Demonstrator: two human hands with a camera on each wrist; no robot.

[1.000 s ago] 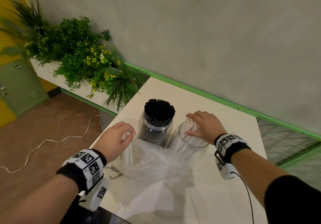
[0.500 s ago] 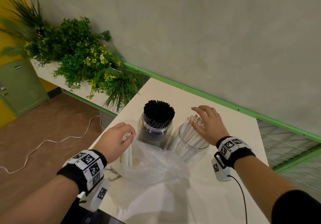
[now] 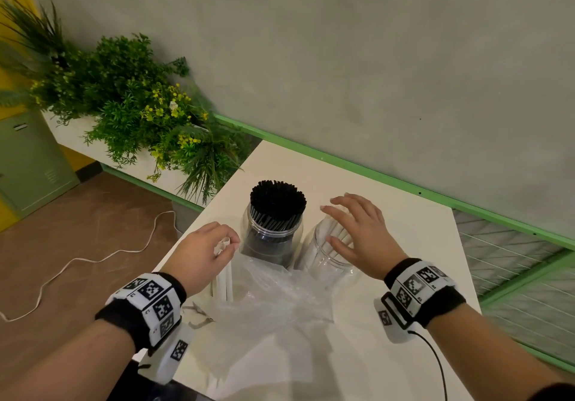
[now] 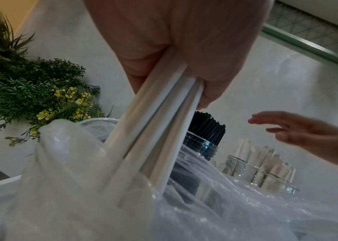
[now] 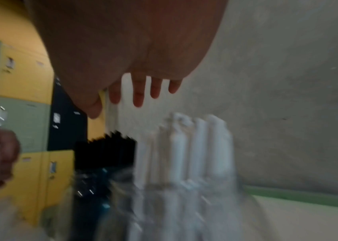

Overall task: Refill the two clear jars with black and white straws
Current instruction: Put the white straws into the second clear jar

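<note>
Two clear jars stand side by side on the white table (image 3: 413, 245). The left jar (image 3: 272, 239) is packed with black straws (image 3: 278, 196). The right jar (image 3: 326, 259) holds white straws (image 3: 337, 232), also seen in the right wrist view as white straws (image 5: 196, 146). My left hand (image 3: 202, 256) grips a small bundle of white straws (image 4: 153, 138) standing in a clear plastic bag (image 3: 273, 301), left of the black jar. My right hand (image 3: 357, 232) hovers just above the white jar with fingers spread (image 5: 139, 93), holding nothing.
The crumpled plastic bag covers the table's near middle. Small metal scissors (image 3: 199, 315) lie by the left edge. A planter of green plants (image 3: 133, 111) stands beyond the table's left side. A white cable (image 3: 93, 259) runs over the floor. The grey wall (image 3: 373, 58) is close behind.
My right hand has lifted off the white jar's mouth and opened its fingers. The white straws now stand in that jar. My left hand stays put with its bundle.
</note>
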